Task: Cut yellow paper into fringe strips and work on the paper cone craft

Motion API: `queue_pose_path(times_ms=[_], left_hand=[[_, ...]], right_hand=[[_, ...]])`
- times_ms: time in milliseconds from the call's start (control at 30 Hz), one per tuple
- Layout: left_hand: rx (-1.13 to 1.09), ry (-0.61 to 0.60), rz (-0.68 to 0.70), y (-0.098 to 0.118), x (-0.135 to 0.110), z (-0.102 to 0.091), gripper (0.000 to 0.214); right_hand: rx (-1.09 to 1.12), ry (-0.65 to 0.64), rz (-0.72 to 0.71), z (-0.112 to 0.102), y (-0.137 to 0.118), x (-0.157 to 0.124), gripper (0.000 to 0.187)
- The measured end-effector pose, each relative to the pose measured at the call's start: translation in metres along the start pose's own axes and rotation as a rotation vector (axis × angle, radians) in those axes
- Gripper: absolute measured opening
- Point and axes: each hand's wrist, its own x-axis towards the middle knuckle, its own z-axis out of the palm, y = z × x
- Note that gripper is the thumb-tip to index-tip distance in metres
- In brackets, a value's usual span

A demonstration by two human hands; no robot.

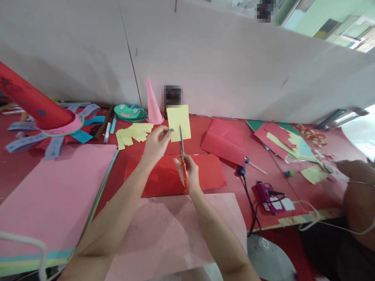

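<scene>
My left hand (158, 143) pinches the left edge of a yellow paper sheet (180, 115) and holds it up above the table. In my right hand (191, 171) is a pair of scissors (184, 168) with orange handles, its blades pointing up and overlapping the sheet's lower part. Whether the blades are cutting into the paper I cannot tell. Under both hands lies a bright red sheet (164, 177), with a pale pink sheet (175, 226) nearer to me. Yellow strips of fringed paper (134, 134) lie left of my left hand.
Behind stand a pink paper cone (154, 105) and green cutouts (130, 113). To the left are a stack of coloured paper (58, 187) and a red tube (38, 97). Rightward lie folded red paper (224, 140), a purple power strip (268, 198) with cables, and another person's arm (360, 195).
</scene>
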Motion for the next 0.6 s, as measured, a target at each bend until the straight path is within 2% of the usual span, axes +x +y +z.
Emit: queue_pose_path(times_ms=[233, 367, 600], left_hand=[[0.003, 0.027, 0.025, -0.0056, 0.0043, -0.008, 0.017], [0.0, -0.023, 0.041, -0.0039, 0.0033, -0.0099, 0.015], [0.021, -0.095, 0.088, 0.0033, -0.0047, -0.0016, 0.02]], right_hand=[[0.027, -0.091, 0.029, 0.0019, -0.001, -0.0006, 0.029], [0.076, -0.125, 0.004, 0.0017, 0.0006, -0.0009, 0.029], [0.132, -0.154, 0.043, -0.0024, -0.0009, 0.0011, 0.033]])
